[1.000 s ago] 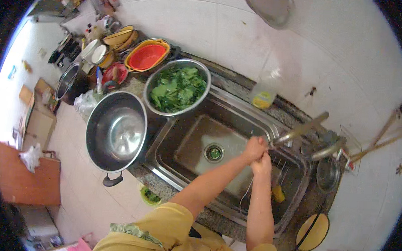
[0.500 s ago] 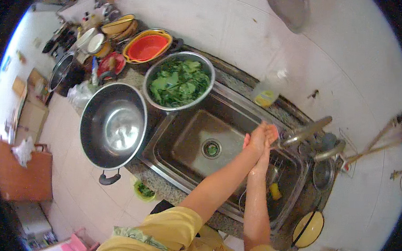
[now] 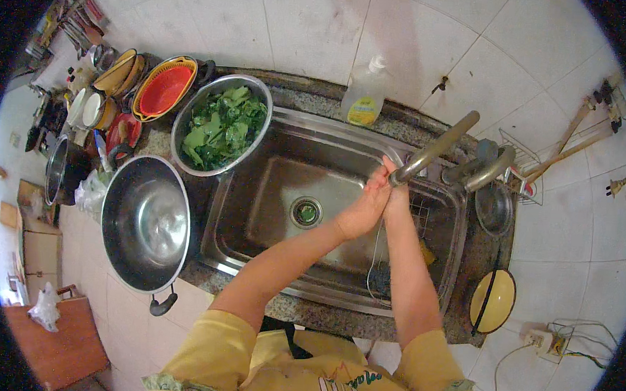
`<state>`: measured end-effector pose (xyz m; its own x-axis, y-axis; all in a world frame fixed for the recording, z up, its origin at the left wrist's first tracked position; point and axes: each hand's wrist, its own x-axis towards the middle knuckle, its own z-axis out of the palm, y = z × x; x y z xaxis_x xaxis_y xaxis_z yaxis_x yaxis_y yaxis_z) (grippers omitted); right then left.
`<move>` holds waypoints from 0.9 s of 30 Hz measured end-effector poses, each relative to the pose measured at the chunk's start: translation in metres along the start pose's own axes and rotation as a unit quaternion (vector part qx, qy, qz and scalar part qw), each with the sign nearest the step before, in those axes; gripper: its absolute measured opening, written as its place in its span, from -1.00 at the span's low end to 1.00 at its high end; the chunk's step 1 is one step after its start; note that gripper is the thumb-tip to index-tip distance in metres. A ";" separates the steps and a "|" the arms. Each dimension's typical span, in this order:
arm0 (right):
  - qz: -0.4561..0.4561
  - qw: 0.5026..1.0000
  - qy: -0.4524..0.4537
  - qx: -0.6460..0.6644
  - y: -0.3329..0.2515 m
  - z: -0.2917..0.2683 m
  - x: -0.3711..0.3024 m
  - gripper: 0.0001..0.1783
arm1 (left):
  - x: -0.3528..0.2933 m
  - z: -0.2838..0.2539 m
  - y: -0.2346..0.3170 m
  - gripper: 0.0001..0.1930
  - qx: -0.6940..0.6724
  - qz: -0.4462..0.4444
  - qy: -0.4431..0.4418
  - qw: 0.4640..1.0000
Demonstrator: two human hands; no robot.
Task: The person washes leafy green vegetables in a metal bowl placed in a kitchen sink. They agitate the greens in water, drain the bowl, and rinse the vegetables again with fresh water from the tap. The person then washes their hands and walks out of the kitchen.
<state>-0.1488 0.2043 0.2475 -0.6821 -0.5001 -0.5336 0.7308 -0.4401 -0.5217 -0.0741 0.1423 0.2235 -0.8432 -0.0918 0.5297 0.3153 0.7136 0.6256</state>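
Observation:
My left hand [image 3: 366,204] and my right hand [image 3: 397,194] are pressed together over the right part of the steel sink [image 3: 255,224], just under the tip of the faucet [image 3: 439,147]. Their fingers look stretched out and lie against each other, partly hidden by one another and by the spout. Neither hand shows any object in it. A drain [image 3: 306,213] with a green scrap in it sits in the main basin. Behind my right forearm, a wire rack [image 3: 419,214] and a yellow sponge [image 3: 427,254] partly show in the smaller basin.
Left of the sink stand a steel bowl of leafy greens [image 3: 224,128] and a big dark wok-like pot [image 3: 145,222]. A soap bottle [image 3: 365,99] is against the wall. A ladle [image 3: 494,208] and a yellow bowl [image 3: 495,302] lie at right. Red and yellow baskets [image 3: 164,88] are farther left.
The view has swung to the right, so the sink and pots sit farther left. My hands stay together but have come nearer beneath the faucet tip.

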 end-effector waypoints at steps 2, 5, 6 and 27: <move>-0.076 0.989 0.054 0.116 0.005 -0.032 0.028 -0.70 | 0.020 -0.009 -0.007 -0.55 0.094 0.083 -0.097 0.987; -0.076 0.989 0.004 0.125 0.033 -0.037 0.026 -0.70 | 0.038 -0.016 -0.005 -0.63 0.078 -0.039 -0.158 0.984; -0.056 0.985 -0.069 0.145 0.032 -0.029 0.011 -0.65 | 0.044 -0.013 -0.003 -0.65 0.042 -0.115 -0.162 0.979; -0.110 0.979 -0.041 0.168 0.027 -0.020 0.003 -0.53 | 0.039 0.039 -0.003 -0.79 -0.776 -0.406 0.236 0.420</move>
<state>-0.1312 0.2059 0.2188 -0.8292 -0.4183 -0.3708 0.5439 -0.7571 -0.3621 -0.1255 0.1637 0.2201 -0.8824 -0.2570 -0.3942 0.2207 -0.9658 0.1358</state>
